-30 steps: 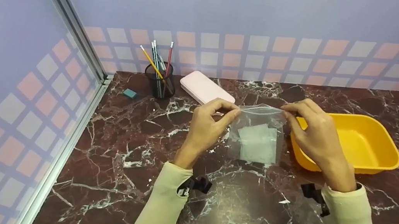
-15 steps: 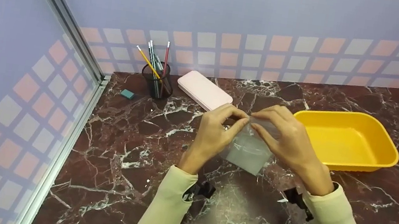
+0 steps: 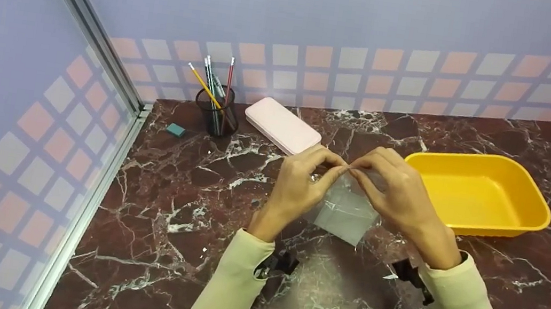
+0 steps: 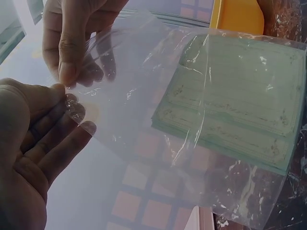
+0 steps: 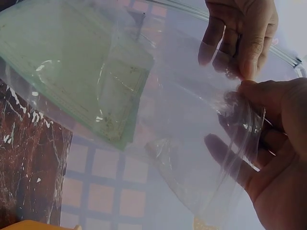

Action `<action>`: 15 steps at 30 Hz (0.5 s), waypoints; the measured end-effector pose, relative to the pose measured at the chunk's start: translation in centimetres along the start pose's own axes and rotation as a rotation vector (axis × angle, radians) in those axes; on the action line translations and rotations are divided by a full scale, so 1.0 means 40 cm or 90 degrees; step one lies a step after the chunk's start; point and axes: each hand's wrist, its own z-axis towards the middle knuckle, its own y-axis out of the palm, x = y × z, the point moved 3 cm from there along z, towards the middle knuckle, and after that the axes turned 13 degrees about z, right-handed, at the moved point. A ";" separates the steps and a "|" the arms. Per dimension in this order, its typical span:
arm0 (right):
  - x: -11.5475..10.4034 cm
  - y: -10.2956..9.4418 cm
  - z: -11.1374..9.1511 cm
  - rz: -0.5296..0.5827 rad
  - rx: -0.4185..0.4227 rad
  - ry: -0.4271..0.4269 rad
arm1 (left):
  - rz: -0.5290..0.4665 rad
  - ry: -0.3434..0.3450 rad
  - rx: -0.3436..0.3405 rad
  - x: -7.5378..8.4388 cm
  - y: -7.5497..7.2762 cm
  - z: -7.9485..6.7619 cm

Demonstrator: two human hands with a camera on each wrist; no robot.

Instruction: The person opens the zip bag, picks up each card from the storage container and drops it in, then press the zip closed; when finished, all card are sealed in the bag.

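A clear zip bag point(image 3: 342, 196) hangs between my two hands, its top edge bunched where they meet. Inside it lie pale green paper sheets point(image 4: 235, 96), printed with faint lines and corner ornaments, stacked slightly askew. My left hand point(image 3: 303, 185) pinches the bag's top edge between thumb and forefinger. Right beside it, my right hand point(image 3: 399, 193) pinches the same edge, the fingertips of both nearly touching. In the right wrist view, the other fingers of the right hand point(image 5: 278, 153) spread behind the clear plastic point(image 5: 192, 120).
On the right of the marbled table point(image 3: 157, 267) stands a yellow tub point(image 3: 484, 200). A pale pink case point(image 3: 284, 125) lies behind my left hand. Farther left are a black mesh cup point(image 3: 217, 114) of pencils and a small teal block point(image 3: 176, 130). Patterned panels border the back and left.
Both hands have come together from the bag's two top corners, my right hand moving left. The bag's top, stretched flat before, is now bunched, and the sheets hang tilted.
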 end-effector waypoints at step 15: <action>0.004 -0.002 -0.002 0.013 0.005 -0.004 | -0.027 -0.011 -0.022 -0.005 0.006 -0.001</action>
